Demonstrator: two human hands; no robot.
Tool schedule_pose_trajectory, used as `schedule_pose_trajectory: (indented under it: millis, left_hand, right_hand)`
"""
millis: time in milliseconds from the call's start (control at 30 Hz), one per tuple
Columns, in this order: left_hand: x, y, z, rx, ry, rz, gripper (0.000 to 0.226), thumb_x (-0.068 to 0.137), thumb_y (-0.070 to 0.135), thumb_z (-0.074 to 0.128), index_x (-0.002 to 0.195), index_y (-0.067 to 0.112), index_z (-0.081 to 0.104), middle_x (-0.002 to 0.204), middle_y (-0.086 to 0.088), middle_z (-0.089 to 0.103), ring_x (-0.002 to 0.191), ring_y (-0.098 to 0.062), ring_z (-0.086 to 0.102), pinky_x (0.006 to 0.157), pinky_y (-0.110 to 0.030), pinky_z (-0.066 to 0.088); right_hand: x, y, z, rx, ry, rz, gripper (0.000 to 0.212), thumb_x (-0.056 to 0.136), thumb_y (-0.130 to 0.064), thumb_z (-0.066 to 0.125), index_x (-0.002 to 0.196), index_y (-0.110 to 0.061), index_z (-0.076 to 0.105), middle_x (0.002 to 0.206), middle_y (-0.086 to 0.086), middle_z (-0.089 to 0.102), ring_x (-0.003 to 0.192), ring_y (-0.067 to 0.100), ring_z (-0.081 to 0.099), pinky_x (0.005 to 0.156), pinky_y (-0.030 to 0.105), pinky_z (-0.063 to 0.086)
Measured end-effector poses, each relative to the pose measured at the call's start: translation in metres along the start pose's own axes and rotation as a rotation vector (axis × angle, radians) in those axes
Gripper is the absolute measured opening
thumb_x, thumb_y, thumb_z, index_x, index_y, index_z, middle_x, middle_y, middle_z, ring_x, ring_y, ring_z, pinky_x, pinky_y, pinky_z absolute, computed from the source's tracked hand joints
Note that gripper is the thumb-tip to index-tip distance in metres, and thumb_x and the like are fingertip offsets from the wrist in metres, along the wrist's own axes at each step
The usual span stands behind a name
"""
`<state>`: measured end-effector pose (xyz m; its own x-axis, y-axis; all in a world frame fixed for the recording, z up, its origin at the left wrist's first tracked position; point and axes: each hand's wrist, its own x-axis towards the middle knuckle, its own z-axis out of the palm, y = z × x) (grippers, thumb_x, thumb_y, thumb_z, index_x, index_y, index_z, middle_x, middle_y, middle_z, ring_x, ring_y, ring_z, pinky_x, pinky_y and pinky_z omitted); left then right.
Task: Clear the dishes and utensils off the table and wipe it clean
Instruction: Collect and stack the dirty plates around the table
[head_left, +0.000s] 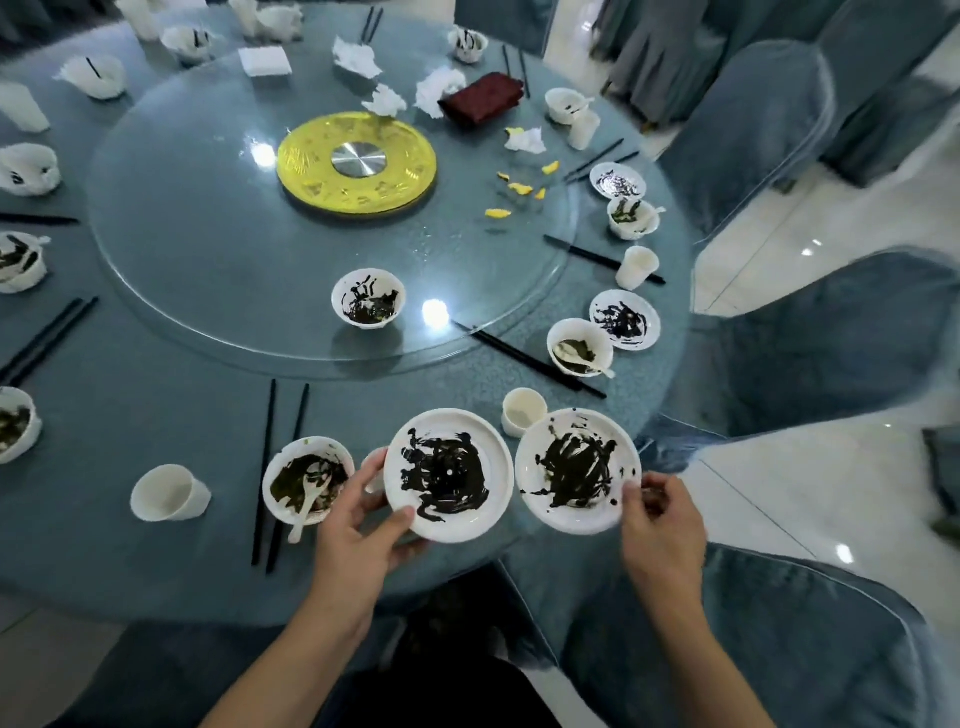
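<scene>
While both hands work at the near edge of the round bench (156, 561), each has a soiled plate of its own. The left hand (358, 525) curls round the near-left rim of a sauce-smeared plate (448, 474), thumb lying on top of the rim and fingers tucked underneath, which suggests it is being carried clear of the cloth rather than resting on it. The right hand (657, 519) pinches the near-right rim of a second smeared plate (577, 470) between thumb and fingertips; whether that one is lifted or only tipped I cannot tell. The two rims sit just beside each other, probably so that one can be slid onto the other as a stack.

Just left of the left hand stands a dirty bowl with a white spoon (306, 480) in it, with black chopsticks (280, 467) beside it and a paper cup (169, 492) lying on its side farther left. A small cup (523, 410) stands behind the two plates. Along the right edge more bowls, saucers and chopsticks wait, and crumpled napkins (439, 91) and yellow scraps litter the glass turntable (182, 218). Clearing looks barely begun; wiping is a long way off.
</scene>
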<state>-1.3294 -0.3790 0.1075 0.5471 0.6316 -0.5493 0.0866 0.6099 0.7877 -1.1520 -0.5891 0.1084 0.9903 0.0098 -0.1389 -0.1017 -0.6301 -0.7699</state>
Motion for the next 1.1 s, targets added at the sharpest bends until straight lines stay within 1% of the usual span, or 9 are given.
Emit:
schedule_pose_trajectory:
  millis: [67,200,367,433,533,633,733,933,1100]
  left_hand:
    - [-0.004,-0.002,0.012,0.005,-0.042,0.004,0.064,0.087,-0.018,0.061,0.128,0.031,0.064,0.124,-0.011,0.067,0.108,-0.031,0.07,0.07,-0.039,0.063]
    - [-0.023,-0.007,0.042,0.038,-0.147,0.018,0.062,0.088,-0.016,0.064,0.13,0.029,0.064,0.123,-0.012,0.065,0.106,-0.032,0.071,0.069,-0.039,0.063]
    - [-0.061,-0.023,0.088,0.058,-0.247,0.027,0.061,0.087,-0.013,0.066,0.128,0.032,0.065,0.124,-0.01,0.067,0.106,-0.034,0.072,0.075,-0.047,0.063]
    - [-0.078,-0.035,0.106,0.069,-0.273,0.035,0.062,0.086,-0.012,0.067,0.13,0.032,0.064,0.125,-0.011,0.067,0.104,-0.033,0.073,0.075,-0.047,0.063]
    - [-0.112,-0.059,0.136,0.049,-0.301,0.017,0.062,0.086,-0.01,0.067,0.134,0.029,0.062,0.127,-0.014,0.065,0.1,-0.03,0.074,0.073,-0.044,0.063]
    - [-0.151,-0.09,0.168,0.035,-0.301,0.005,0.061,0.087,-0.013,0.063,0.136,0.025,0.06,0.123,-0.016,0.066,0.093,-0.023,0.076,0.068,-0.038,0.063]
    - [-0.182,-0.122,0.194,0.051,-0.289,0.02,0.058,0.088,-0.011,0.063,0.134,0.024,0.06,0.124,-0.018,0.066,0.095,-0.022,0.075,0.072,-0.042,0.064]
    - [-0.221,-0.162,0.244,0.039,-0.277,0.005,0.056,0.09,-0.013,0.059,0.134,0.021,0.061,0.116,-0.022,0.068,0.083,-0.025,0.075,0.069,-0.04,0.064]
    - [-0.22,-0.176,0.287,0.139,-0.211,0.08,0.055,0.088,-0.011,0.066,0.127,0.028,0.065,0.118,-0.021,0.068,0.1,-0.031,0.073,0.069,-0.038,0.063]
  right_hand:
    - [0.002,-0.001,-0.019,0.071,0.073,0.004,0.007,0.097,-0.025,0.064,0.097,-0.019,0.063,0.085,-0.007,0.067,0.08,0.012,0.064,0.069,0.025,0.048]
    - [0.007,0.0,-0.043,0.222,0.062,0.024,0.009,0.096,-0.027,0.067,0.098,-0.019,0.067,0.086,0.0,0.073,0.08,0.022,0.069,0.073,0.038,0.059]
    - [-0.004,0.002,-0.077,0.233,-0.007,-0.069,0.006,0.095,-0.022,0.068,0.091,-0.026,0.066,0.082,-0.013,0.069,0.073,-0.004,0.064,0.065,0.01,0.048]
    - [-0.009,0.014,-0.098,0.233,-0.034,-0.1,0.008,0.095,-0.024,0.068,0.092,-0.03,0.065,0.081,-0.016,0.069,0.073,-0.011,0.063,0.062,0.006,0.047]
    - [-0.012,0.042,-0.135,0.184,-0.086,-0.134,0.004,0.096,-0.033,0.064,0.099,-0.036,0.066,0.083,-0.018,0.069,0.078,-0.007,0.064,0.072,0.014,0.05]
    - [-0.012,0.073,-0.174,0.201,-0.185,-0.121,0.017,0.1,-0.04,0.056,0.111,-0.036,0.068,0.092,-0.019,0.07,0.087,-0.004,0.064,0.081,0.023,0.053]
    - [-0.006,0.1,-0.214,0.241,-0.248,-0.122,0.024,0.102,-0.036,0.053,0.122,-0.034,0.067,0.097,-0.023,0.069,0.092,-0.006,0.063,0.082,0.019,0.051]
    - [0.01,0.145,-0.273,0.2,-0.276,-0.139,0.024,0.098,-0.026,0.062,0.12,-0.029,0.071,0.097,-0.021,0.072,0.092,-0.004,0.066,0.09,0.028,0.057]
    - [0.039,0.157,-0.3,0.178,-0.269,-0.204,0.02,0.097,-0.022,0.064,0.113,-0.033,0.07,0.091,-0.019,0.072,0.086,-0.003,0.066,0.08,0.02,0.055]
